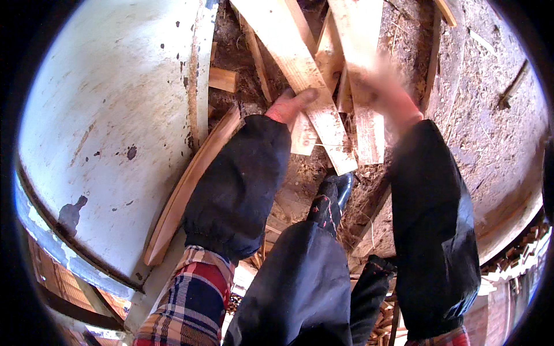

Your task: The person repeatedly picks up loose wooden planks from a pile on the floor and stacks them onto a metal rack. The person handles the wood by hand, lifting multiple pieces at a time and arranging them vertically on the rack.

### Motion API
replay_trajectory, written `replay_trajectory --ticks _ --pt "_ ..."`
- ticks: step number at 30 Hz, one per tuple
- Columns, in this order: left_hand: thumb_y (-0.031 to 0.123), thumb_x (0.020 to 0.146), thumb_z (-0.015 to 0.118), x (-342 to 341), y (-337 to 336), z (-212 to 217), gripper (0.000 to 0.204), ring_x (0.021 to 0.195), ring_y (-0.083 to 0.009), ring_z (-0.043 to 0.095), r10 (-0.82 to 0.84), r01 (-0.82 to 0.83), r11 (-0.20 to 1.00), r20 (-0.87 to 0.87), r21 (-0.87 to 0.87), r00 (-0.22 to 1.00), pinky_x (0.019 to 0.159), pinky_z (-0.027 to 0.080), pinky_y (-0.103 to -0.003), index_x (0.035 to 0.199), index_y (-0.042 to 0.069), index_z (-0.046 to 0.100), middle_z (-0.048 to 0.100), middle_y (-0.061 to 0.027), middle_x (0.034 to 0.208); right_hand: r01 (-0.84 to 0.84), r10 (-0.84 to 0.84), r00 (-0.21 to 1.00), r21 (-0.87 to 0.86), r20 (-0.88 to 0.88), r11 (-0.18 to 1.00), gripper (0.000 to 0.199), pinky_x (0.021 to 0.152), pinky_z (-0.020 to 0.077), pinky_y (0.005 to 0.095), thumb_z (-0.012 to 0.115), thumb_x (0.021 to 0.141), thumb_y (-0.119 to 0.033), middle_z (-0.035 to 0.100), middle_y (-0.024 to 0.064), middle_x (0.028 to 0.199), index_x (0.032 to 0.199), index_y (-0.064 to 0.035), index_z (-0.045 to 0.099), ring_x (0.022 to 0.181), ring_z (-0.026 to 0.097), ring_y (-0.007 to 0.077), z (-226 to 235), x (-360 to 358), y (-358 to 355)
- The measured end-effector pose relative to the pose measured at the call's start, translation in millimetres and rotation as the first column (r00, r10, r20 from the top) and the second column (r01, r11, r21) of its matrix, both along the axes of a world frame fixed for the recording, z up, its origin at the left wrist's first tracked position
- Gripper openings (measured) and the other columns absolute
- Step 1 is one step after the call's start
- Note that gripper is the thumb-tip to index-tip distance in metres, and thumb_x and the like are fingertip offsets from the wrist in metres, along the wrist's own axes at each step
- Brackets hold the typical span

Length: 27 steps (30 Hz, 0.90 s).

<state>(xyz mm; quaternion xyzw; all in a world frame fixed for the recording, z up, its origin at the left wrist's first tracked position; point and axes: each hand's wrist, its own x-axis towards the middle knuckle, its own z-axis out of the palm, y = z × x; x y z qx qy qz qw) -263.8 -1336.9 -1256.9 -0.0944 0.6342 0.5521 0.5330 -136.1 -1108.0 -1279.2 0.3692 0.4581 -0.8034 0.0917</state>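
Note:
My left hand [288,108], in a reddish glove with dark fingertips, grips the left edge of a long pale wooden plank [297,69]. Its thumb lies over the top face, and the other fingers are mostly hidden. The plank slants from the top of the view down to the middle. My right hand [395,95] is smeared by motion at the right edge of a second plank [369,130]; whether it holds that plank cannot be made out. Between the two planks, more pale boards [329,52] lie crossed underneath.
A large white metal panel [115,104] with rust spots and chipped paint fills the left side. Along it leans a curved wooden strip [190,184]. A short wood block [223,79] lies near the panel. Rough, debris-strewn ground [479,115] spreads to the right. My dark boot [344,187] stands below the planks.

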Motion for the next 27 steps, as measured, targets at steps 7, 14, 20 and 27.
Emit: replay_trajectory --ticks 7,14,20,27 --pt "0.038 0.082 0.074 23 12 14 0.064 0.111 -0.0264 0.058 0.045 -0.044 0.999 0.131 -0.008 0.990 0.096 0.049 -0.044 0.131 0.006 0.049 0.059 -0.0083 0.121 0.008 -0.032 0.997 -0.337 -0.065 0.942 0.049 0.099 0.0457 0.0351 0.066 0.089 -0.029 0.062 0.0099 0.123 0.128 -0.0027 0.055 0.111 0.059 0.0214 15 11 9" --pt "0.041 0.081 0.071 71 28 81 0.054 0.092 -0.0312 0.065 0.275 -0.309 0.951 0.436 0.008 0.857 0.082 0.056 -0.045 0.118 0.005 0.054 0.064 -0.0152 0.105 -0.031 -0.036 0.985 -0.379 -0.168 0.925 0.056 0.104 0.0400 0.0365 0.063 0.088 -0.033 0.059 0.0112 0.129 0.132 0.0004 0.052 0.117 0.056 0.0219 116 40 23" --pt "0.029 0.092 0.060 169 -11 192 0.042 0.100 -0.0243 0.063 0.208 -0.240 0.970 0.661 -0.044 0.720 0.090 0.053 -0.042 0.128 0.007 0.052 0.064 -0.0084 0.111 -0.057 0.037 0.997 -0.350 -0.064 0.935 0.062 0.102 0.0419 0.0331 0.069 0.082 -0.038 0.062 0.0070 0.121 0.127 0.0012 0.056 0.112 0.057 0.0179 211 133 11" --pt "0.028 0.089 0.063 387 -19 356 0.051 0.099 -0.0222 0.063 0.167 -0.100 0.986 0.734 -0.135 0.658 0.091 0.049 -0.036 0.130 0.001 0.051 0.063 -0.0113 0.114 0.079 0.089 0.930 -0.430 0.357 0.900 0.074 0.096 0.0460 0.0347 0.080 0.071 -0.034 0.066 0.0104 0.115 0.128 0.0048 0.053 0.104 0.061 0.0209 371 343 6"
